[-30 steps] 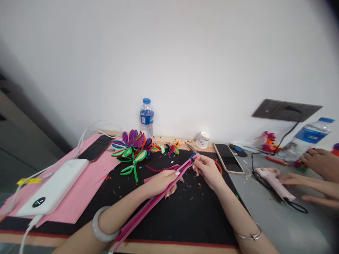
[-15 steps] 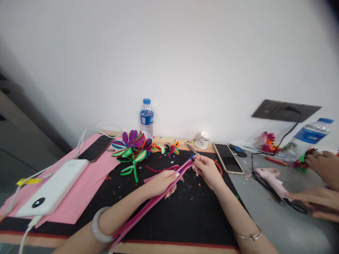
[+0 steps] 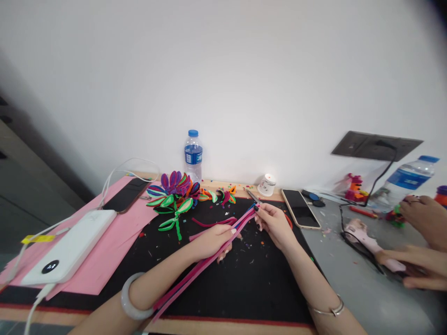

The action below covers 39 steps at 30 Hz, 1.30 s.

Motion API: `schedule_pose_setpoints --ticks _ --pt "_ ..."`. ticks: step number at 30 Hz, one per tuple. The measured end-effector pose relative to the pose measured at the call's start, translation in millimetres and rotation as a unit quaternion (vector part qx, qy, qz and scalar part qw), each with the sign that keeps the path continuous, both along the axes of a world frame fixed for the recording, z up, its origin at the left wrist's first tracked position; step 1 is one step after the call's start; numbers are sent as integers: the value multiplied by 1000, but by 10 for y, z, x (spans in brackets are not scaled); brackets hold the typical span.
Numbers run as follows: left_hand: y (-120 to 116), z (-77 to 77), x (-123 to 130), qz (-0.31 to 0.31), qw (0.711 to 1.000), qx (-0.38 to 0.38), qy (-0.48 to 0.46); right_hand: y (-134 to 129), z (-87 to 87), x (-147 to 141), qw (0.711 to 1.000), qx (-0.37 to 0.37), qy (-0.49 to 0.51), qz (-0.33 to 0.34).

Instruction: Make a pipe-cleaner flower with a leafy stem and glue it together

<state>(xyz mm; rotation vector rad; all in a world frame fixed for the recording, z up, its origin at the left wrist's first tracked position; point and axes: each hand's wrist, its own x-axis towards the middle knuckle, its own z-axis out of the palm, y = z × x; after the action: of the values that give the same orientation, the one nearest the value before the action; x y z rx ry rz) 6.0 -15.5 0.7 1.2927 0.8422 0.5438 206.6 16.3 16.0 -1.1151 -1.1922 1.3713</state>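
Long pink, magenta and blue pipe cleaners (image 3: 195, 276) run as a slanting bundle above the black mat (image 3: 258, 288). My left hand (image 3: 217, 239) is closed around the middle of the bundle. At its upper end my right hand (image 3: 272, 223) pinches the tips between thumb and fingers. Behind my left hand lie loose magenta pipe cleaners (image 3: 209, 223) on the mat. Fuzzy flowers and leaves (image 3: 176, 186), made of bent pipe cleaners, lie beyond it to the left. Scissors (image 3: 253, 196) rest just past my right fingertips, their handles partly hidden by my right hand.
A water bottle (image 3: 193, 156) and a paper cup (image 3: 267, 185) stand by the wall. Phones lie left (image 3: 128, 195) and right (image 3: 301, 209). A white power bank (image 3: 71, 246) rests on pink sheets (image 3: 115, 251). At right, another person's hands (image 3: 415, 265) hold a pink tool (image 3: 365, 242).
My hands stay nearly in place on the bundle, whose lower end has shifted slightly up and right. The other person's hand has moved the pink tool and its black cord.
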Motion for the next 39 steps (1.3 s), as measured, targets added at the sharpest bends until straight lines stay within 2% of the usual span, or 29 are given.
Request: schedule_pose_setpoints --ticks 10,17,26,39 --pt "-16 11 8 -2 1000 -4 4 -2 9 2 1000 13 4 -5" --pt "29 5 -10 26 988 -124 -84 -12 33 -20 999 -4 54 -3" --pt "53 76 -17 72 959 -218 -168 10 0 -9 997 -2 71 -13" --pt "30 14 2 98 974 -142 -145 -1 -24 -8 998 -15 56 -8"
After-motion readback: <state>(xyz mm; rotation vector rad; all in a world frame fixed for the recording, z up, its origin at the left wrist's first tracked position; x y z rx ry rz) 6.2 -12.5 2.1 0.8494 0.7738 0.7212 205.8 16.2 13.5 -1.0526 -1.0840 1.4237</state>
